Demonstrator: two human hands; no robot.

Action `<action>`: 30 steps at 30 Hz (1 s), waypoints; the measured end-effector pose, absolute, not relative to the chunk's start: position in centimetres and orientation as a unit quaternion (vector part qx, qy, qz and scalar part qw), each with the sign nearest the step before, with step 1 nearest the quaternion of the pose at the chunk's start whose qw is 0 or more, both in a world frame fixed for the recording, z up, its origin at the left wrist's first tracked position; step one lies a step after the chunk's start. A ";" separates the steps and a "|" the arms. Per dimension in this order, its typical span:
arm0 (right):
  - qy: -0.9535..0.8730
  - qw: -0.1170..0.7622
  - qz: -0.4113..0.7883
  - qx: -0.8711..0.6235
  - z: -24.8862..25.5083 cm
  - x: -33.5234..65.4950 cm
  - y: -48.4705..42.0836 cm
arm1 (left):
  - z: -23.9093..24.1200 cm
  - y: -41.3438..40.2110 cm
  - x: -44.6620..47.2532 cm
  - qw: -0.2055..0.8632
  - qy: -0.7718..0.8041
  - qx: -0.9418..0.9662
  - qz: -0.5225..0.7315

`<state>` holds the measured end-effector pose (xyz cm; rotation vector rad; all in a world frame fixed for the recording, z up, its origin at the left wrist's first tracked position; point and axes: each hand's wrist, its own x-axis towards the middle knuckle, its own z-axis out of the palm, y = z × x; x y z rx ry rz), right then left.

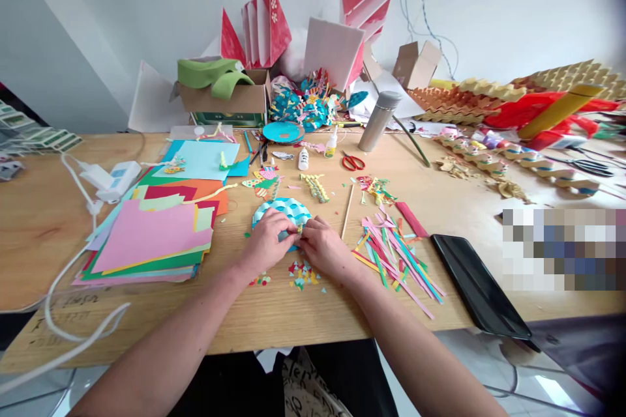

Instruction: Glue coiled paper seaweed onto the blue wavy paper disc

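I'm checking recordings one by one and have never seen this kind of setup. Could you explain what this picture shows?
There's no machine here: the left hand and right hand are a person's own bare hands. This single picture comes from a camera worn on that person's head, looking forward and down.

The hands meet at the near side of a rounded blue-and-white patterned piece. Something tiny seems pinched between them, too small to identify.

On the wooden table, stacked colored paper lies at left; paper strips and a black phone-like device lie at right. Farther back are red-handled scissors and a metallic flask.
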<state>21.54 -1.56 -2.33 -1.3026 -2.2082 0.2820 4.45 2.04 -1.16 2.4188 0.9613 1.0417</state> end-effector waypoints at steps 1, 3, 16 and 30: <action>-0.821 0.279 0.106 -0.486 -2.3 21.5 -1.6 | -1.1 2.0 4.5 0.168 0.337 0.851 0.366; -0.820 0.281 0.109 -0.487 -2.3 21.6 -1.5 | -1.1 2.0 4.5 0.165 0.338 0.852 0.365; -0.810 0.288 0.135 -0.492 -2.5 21.7 -1.5 | -1.2 2.0 4.5 0.159 0.330 0.854 0.370; -0.808 0.313 0.146 -0.477 -2.2 21.5 -1.5 | -1.1 1.9 4.5 0.172 0.329 0.855 0.361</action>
